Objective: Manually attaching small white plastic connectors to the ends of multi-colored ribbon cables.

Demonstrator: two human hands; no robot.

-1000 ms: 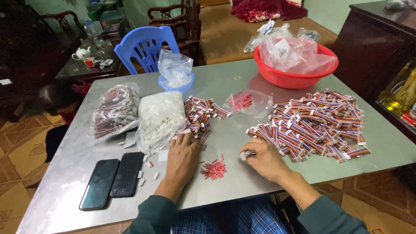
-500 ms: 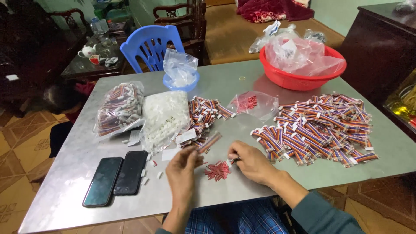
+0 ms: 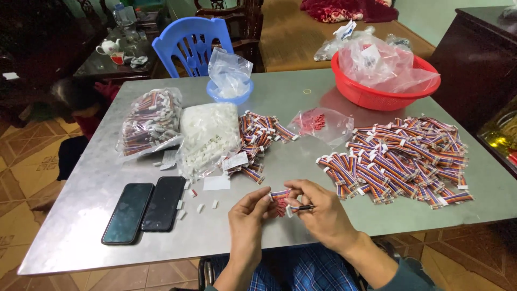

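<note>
Your grey metal surface (image 3: 97, 215) carries two dark phones (image 3: 144, 210) and bagged white connectors (image 3: 209, 134). Striped wire bundles (image 3: 398, 159) lie right; a red basin (image 3: 385, 89) sits behind.

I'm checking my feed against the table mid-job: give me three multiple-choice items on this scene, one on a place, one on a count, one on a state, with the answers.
1. Where does the red plastic basin stand?
A. far right part of the table
B. near left corner
C. on the floor

2. How many dark phones lie near the left edge of the metal table?
A. one
B. two
C. four

3. What are the hands doing?
A. both lie flat on the table
B. both hold a small striped wire bundle between them
C. one lifts the basin

Answers:
1. A, the basin sits beyond the big pile of striped wire bundles.
2. B, two phones lie side by side.
3. B, the left hand and right hand meet at the small striped wire bundle above the table's near edge.
</note>
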